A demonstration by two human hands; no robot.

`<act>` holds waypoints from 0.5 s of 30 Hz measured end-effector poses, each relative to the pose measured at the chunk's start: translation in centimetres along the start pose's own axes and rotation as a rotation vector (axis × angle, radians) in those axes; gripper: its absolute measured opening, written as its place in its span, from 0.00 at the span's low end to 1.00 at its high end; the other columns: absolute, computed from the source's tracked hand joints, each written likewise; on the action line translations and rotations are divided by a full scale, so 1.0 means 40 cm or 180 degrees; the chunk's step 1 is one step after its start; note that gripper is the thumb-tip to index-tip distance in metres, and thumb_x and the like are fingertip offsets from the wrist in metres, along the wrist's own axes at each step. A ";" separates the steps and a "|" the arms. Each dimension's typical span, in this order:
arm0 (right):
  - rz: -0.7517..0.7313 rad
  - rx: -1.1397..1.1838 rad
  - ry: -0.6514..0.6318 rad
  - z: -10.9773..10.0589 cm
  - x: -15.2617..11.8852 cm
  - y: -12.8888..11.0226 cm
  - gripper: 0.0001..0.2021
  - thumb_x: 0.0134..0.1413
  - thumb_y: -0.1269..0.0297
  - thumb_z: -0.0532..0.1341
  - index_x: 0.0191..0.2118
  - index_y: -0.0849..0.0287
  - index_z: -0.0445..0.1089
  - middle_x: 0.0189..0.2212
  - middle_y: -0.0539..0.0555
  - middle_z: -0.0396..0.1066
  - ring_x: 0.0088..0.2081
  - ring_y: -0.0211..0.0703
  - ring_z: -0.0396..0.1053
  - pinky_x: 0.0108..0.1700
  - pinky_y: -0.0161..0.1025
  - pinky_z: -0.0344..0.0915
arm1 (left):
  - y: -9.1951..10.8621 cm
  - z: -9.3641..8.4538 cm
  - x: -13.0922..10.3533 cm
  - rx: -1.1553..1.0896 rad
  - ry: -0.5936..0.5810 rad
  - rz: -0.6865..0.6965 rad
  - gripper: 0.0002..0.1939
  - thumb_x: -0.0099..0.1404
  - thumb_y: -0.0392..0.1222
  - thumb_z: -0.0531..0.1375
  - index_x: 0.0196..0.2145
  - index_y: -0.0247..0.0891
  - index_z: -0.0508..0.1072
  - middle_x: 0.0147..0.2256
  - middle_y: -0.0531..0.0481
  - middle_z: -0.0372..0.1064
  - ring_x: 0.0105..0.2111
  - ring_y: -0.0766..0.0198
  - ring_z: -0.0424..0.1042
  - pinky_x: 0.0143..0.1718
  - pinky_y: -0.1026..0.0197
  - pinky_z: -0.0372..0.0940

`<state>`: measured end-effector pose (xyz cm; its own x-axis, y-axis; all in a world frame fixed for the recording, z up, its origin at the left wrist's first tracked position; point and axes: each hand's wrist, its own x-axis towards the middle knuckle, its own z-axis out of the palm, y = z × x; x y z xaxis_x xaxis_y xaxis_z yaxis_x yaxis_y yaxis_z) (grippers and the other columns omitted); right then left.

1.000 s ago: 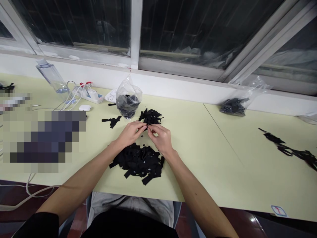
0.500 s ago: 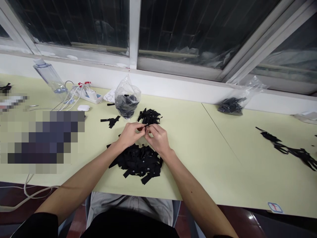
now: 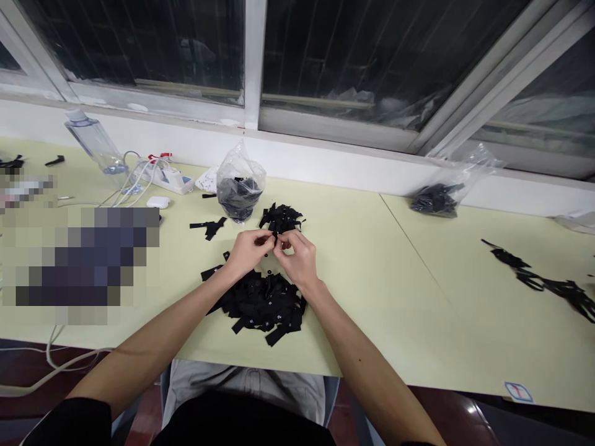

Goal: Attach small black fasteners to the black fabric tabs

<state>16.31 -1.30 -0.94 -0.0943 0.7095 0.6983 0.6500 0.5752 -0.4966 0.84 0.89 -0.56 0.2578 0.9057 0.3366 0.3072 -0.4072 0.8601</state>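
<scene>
My left hand (image 3: 248,251) and my right hand (image 3: 300,255) meet fingertip to fingertip above the table. Both are closed in a pinch on a small black fabric piece (image 3: 275,238), mostly hidden by the fingers. Below them spreads a large pile of black fabric strips (image 3: 267,303), some with small white marks. A tiny black ring (image 3: 269,272) lies at the pile's far edge. Just beyond my fingertips sits a smaller heap of black pieces (image 3: 281,217).
Behind stands a clear plastic bag (image 3: 240,195) of black pieces, with loose strips (image 3: 209,228) beside it. Another bag (image 3: 437,198) and black straps (image 3: 543,279) lie right. A bottle (image 3: 97,142), power strip (image 3: 170,178), white case (image 3: 158,202) and pixelated area are left.
My hands stay almost in place, with the fingers shifting slightly around the black piece. A short black strip now shows at the far left of the table.
</scene>
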 end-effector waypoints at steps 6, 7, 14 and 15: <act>0.0205 0.0234 -0.0061 -0.008 0.005 -0.001 0.06 0.58 0.70 0.56 0.30 0.55 0.65 0.29 0.52 0.68 0.30 0.40 0.66 0.34 0.38 0.66 | -0.018 0.007 0.006 -0.0433 0.0078 -0.0192 0.12 0.63 0.44 0.61 0.41 0.36 0.79 0.37 0.47 0.78 0.38 0.57 0.76 0.42 0.58 0.71; 0.0231 0.0251 -0.0064 -0.008 0.005 0.000 0.06 0.58 0.71 0.56 0.30 0.55 0.65 0.29 0.52 0.68 0.29 0.40 0.66 0.33 0.38 0.66 | -0.018 0.005 0.007 -0.0438 0.0087 -0.0192 0.12 0.63 0.43 0.61 0.41 0.36 0.79 0.38 0.47 0.78 0.39 0.57 0.77 0.42 0.57 0.71; 0.0436 0.0413 -0.0152 -0.005 -0.002 0.006 0.05 0.55 0.72 0.59 0.36 0.56 0.70 0.29 0.50 0.71 0.30 0.40 0.68 0.36 0.37 0.66 | -0.010 0.000 0.004 -0.0376 -0.0034 -0.0075 0.10 0.63 0.41 0.60 0.41 0.37 0.77 0.36 0.48 0.78 0.37 0.60 0.77 0.40 0.59 0.72; 0.0472 0.0446 -0.0155 -0.005 -0.002 0.005 0.05 0.55 0.71 0.59 0.36 0.57 0.71 0.30 0.50 0.72 0.30 0.40 0.69 0.36 0.37 0.66 | -0.010 0.000 0.004 -0.0358 -0.0023 -0.0075 0.10 0.63 0.41 0.60 0.41 0.37 0.77 0.36 0.48 0.78 0.37 0.60 0.77 0.40 0.59 0.72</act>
<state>16.58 -1.33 -1.01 -0.0440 0.8076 0.5881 0.5485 0.5116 -0.6614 0.77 1.18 -0.85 0.2585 0.9138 0.3133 0.2085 -0.3694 0.9056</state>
